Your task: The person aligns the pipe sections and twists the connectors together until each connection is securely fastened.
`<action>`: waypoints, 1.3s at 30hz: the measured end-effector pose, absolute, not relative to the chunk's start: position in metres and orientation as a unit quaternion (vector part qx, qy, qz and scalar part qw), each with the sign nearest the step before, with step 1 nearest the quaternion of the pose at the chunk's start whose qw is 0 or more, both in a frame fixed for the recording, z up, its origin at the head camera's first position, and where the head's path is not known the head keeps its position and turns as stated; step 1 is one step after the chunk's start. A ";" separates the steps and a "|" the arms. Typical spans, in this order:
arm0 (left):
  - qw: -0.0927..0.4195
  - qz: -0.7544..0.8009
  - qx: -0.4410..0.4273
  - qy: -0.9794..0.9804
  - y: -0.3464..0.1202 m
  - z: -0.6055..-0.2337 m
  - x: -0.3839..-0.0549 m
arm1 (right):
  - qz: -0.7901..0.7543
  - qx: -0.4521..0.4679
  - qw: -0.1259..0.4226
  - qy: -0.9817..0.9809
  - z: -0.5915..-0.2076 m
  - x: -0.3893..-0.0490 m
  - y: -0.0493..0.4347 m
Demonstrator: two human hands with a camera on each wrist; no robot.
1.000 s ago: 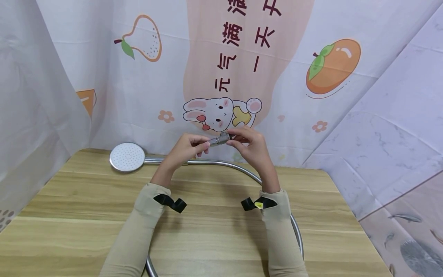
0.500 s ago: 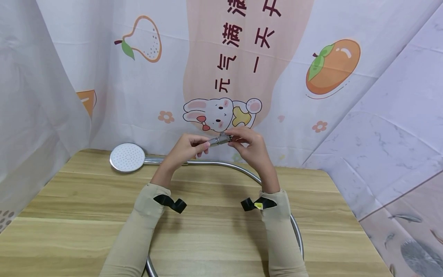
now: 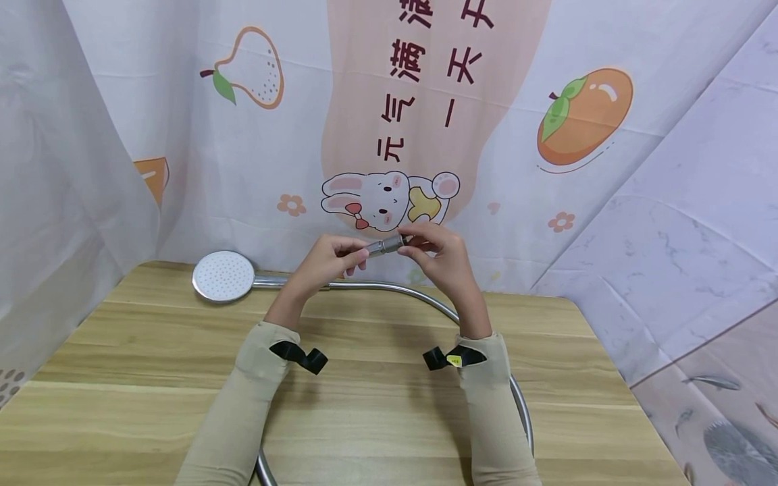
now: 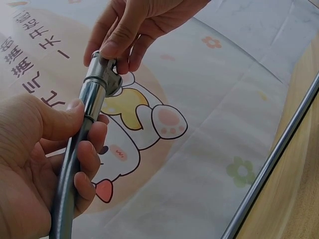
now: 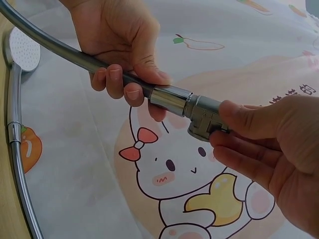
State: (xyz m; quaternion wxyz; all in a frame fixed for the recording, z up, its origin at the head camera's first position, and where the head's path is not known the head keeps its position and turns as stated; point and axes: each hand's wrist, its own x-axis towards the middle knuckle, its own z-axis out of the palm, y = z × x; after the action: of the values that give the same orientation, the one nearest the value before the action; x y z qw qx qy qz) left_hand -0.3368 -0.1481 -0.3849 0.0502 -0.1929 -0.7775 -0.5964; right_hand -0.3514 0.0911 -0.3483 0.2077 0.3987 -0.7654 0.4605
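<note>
My left hand (image 3: 325, 266) grips the end of a shiny grey shower hose (image 4: 64, 186), fingers curled round it and thumb along its chrome end nut (image 5: 170, 100). Against that nut sits a small grey metal fitting (image 5: 203, 115) with a side lug, in line with the hose. My right hand (image 3: 446, 260) pinches the fitting's far end between thumb and fingers. Both hands are raised above the table's back edge, in front of the curtain. How deep the nut sits on the fitting cannot be seen.
A round white-faced shower head (image 3: 223, 276) lies at the back left of the wooden table (image 3: 365, 405). From its handle the hose (image 3: 419, 293) runs right, passing under the right arm. A printed curtain (image 3: 255, 148) hangs behind.
The fitting has turned about its length: its side lug, on top before, no longer shows there. My right fingers have shifted slightly on it, while the left hand has stayed in place.
</note>
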 end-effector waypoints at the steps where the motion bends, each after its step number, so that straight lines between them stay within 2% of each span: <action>1: 0.050 -0.596 -0.193 -0.778 -0.148 -0.385 -0.337 | 0.461 0.398 0.208 -0.765 -0.348 -0.351 0.091; 28: 0.044 -0.604 -0.197 -0.771 -0.146 -0.386 -0.340 | 0.471 0.406 0.211 -0.754 -0.349 -0.353 0.092; 39: 0.051 -0.603 -0.194 -0.772 -0.147 -0.387 -0.339 | 0.464 0.392 0.187 -0.772 -0.347 -0.350 0.091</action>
State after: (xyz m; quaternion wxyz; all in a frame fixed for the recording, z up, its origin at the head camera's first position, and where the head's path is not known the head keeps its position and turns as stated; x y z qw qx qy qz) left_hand -0.3385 -0.1469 -0.3873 0.0506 -0.1937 -0.7721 -0.6031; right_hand -0.3499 0.0911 -0.3469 0.1867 0.3922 -0.7719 0.4642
